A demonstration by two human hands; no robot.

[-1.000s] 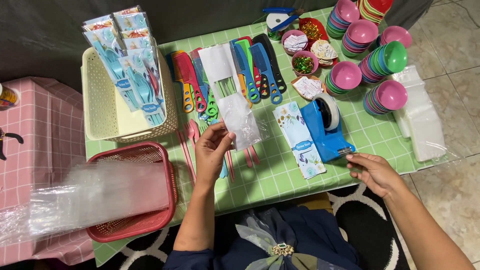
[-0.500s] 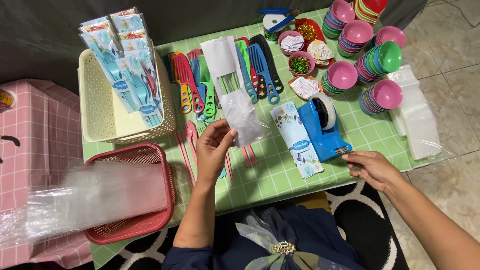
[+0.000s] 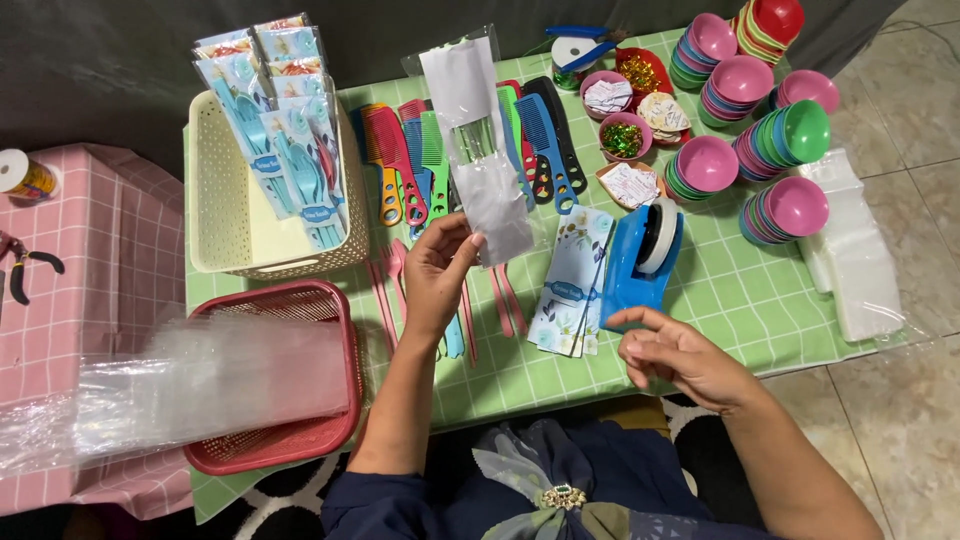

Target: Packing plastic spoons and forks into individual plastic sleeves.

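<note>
While the left hand pinches a clear plastic sleeve by its lower edge and holds it upright over the row of combs, the right hand hovers just in front of the blue tape dispenser, fingers loosely curled, thumb and forefinger nearly together; can't tell if there's a bit of tape between them. Printed cards lie beside the dispenser on the green checked bench. Stacked coloured bowls sit far right, a cream basket and red basket on the left.
</note>
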